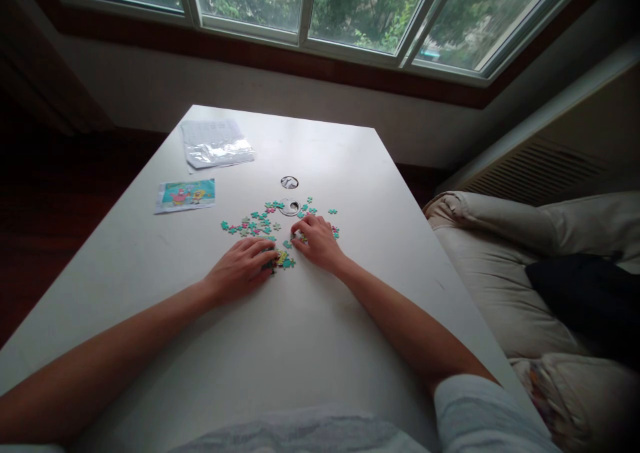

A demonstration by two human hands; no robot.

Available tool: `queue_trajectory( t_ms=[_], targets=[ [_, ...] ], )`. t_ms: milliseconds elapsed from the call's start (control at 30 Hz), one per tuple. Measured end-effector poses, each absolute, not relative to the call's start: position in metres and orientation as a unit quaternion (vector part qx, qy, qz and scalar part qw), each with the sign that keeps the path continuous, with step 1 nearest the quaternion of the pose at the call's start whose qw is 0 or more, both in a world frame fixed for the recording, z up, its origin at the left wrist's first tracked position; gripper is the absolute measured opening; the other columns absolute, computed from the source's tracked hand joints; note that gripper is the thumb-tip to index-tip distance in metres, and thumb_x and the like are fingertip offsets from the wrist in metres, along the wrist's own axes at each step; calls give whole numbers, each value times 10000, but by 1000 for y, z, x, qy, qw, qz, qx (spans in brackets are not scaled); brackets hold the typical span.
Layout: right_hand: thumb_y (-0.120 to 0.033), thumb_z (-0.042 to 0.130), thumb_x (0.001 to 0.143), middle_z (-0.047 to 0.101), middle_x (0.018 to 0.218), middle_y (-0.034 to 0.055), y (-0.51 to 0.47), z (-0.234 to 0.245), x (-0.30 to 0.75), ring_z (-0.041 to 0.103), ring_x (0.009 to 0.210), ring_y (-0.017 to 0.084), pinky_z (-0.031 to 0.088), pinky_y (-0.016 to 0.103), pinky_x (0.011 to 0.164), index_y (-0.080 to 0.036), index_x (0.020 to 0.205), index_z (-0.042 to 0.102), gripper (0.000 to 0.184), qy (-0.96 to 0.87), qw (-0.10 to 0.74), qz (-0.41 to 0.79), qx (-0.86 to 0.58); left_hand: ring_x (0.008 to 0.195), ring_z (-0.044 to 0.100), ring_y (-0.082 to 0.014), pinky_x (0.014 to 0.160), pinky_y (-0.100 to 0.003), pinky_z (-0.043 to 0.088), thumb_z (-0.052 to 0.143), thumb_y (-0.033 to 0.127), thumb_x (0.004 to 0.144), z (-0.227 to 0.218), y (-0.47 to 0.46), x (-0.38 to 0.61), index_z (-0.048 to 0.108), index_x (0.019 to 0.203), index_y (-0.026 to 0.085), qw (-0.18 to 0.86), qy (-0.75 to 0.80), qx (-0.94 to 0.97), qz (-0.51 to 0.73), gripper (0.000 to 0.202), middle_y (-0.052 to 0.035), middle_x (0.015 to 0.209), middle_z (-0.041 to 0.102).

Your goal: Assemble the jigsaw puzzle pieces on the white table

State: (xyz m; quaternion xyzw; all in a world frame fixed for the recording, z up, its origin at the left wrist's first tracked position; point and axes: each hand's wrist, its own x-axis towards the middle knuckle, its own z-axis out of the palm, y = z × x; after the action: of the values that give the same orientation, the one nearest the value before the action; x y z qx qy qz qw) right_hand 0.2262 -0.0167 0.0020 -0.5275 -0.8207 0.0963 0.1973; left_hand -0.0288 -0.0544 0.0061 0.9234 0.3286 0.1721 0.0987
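Observation:
Small jigsaw puzzle pieces (255,224), mostly teal with some pink and yellow, lie scattered on the white table (310,346). My left hand (243,265) rests at the near left of the pile, its fingers curved over a cluster of yellow and teal pieces (284,260). Just to the right and a little farther off, my right hand (317,241) has its fingers bent down onto pieces among the pile. Whether either hand grips a piece is hidden beneath the fingers. A round metal-rimmed fitting (290,207) sits at the far edge of the pieces.
A picture card (186,194) with cartoon figures lies on the left of the table, a clear plastic packet (217,144) behind it. Another round fitting (289,182) is set in the tabletop. A beige sofa (490,266) holding dark cloth stands right; windows (300,6) are ahead.

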Motion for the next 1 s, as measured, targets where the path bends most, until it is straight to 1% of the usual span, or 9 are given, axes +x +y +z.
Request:
queue_trajectory(
  t_ms=[133, 200, 267, 333, 467, 600, 767, 900, 1000],
  targets=[
    [-250, 664, 897, 658, 1055, 61, -18, 1, 224, 511, 1071, 260, 345, 390, 927, -253, 1044, 657, 147, -822, 223, 107, -513, 1306, 505, -269, 1122, -470, 403, 527, 272, 958, 6, -54, -30, 593, 1323, 269, 102, 329, 922, 174, 371, -80, 1392, 579],
    [-200, 628, 913, 688, 1002, 48, -19, 2, 223, 541, 1025, 235, 336, 380, 941, -239, 990, 657, 90, -829, 239, 122, -491, 1316, 502, -271, 1128, -473, 397, 523, 289, 962, 5, -53, -31, 587, 1335, 267, 99, 335, 921, 174, 378, -80, 1409, 573],
    [-177, 596, 932, 705, 957, 35, -21, 5, 222, 569, 962, 209, 343, 364, 933, -228, 940, 657, 79, -833, 258, 143, -468, 1325, 498, -271, 1134, -475, 391, 518, 303, 968, 5, -52, -32, 578, 1341, 259, 98, 339, 919, 175, 381, -79, 1425, 567],
    [-181, 589, 941, 709, 938, 27, -25, 8, 221, 592, 911, 187, 361, 350, 921, -222, 947, 659, 82, -827, 285, 168, -456, 1330, 496, -267, 1136, -472, 391, 521, 301, 963, 6, -52, -32, 571, 1335, 246, 101, 343, 917, 177, 379, -81, 1431, 565],
    [-220, 612, 931, 699, 878, 3, -41, 16, 215, 622, 823, 158, 427, 309, 855, -235, 1047, 651, 124, -799, 319, 255, -441, 1312, 513, -261, 1120, -468, 413, 557, 278, 929, 10, -52, -32, 605, 1205, 224, 112, 355, 911, 179, 286, -83, 1402, 587],
    [-193, 613, 909, 686, 843, -15, -56, 18, 205, 611, 771, 133, 454, 258, 777, -233, 991, 665, 105, -802, 297, 324, -405, 1286, 534, -258, 1106, -468, 429, 587, 279, 908, 11, -53, -32, 624, 1056, 220, 118, 361, 906, 186, 165, -82, 1364, 611],
    [-119, 623, 863, 654, 766, -26, -63, 9, 197, 563, 714, 125, 418, 243, 737, -218, 904, 684, 122, -813, 266, 291, -428, 1290, 525, -257, 1111, -463, 414, 593, 280, 907, 7, -52, -32, 613, 1028, 218, 111, 368, 905, 181, 137, -81, 1369, 603],
    [-132, 655, 864, 653, 747, -16, -65, 5, 192, 563, 784, 158, 395, 281, 814, -218, 874, 673, 89, -819, 263, 240, -450, 1292, 518, -262, 1107, -462, 413, 592, 292, 912, 6, -53, -30, 605, 1035, 215, 104, 379, 902, 178, 145, -89, 1364, 598],
    [-159, 649, 881, 658, 765, -3, -67, 4, 190, 553, 819, 175, 388, 295, 827, -216, 854, 653, 64, -821, 261, 215, -461, 1285, 521, -266, 1099, -463, 417, 591, 302, 918, 6, -54, -28, 603, 1021, 214, 102, 385, 899, 182, 136, -91, 1354, 601]
  ],
)
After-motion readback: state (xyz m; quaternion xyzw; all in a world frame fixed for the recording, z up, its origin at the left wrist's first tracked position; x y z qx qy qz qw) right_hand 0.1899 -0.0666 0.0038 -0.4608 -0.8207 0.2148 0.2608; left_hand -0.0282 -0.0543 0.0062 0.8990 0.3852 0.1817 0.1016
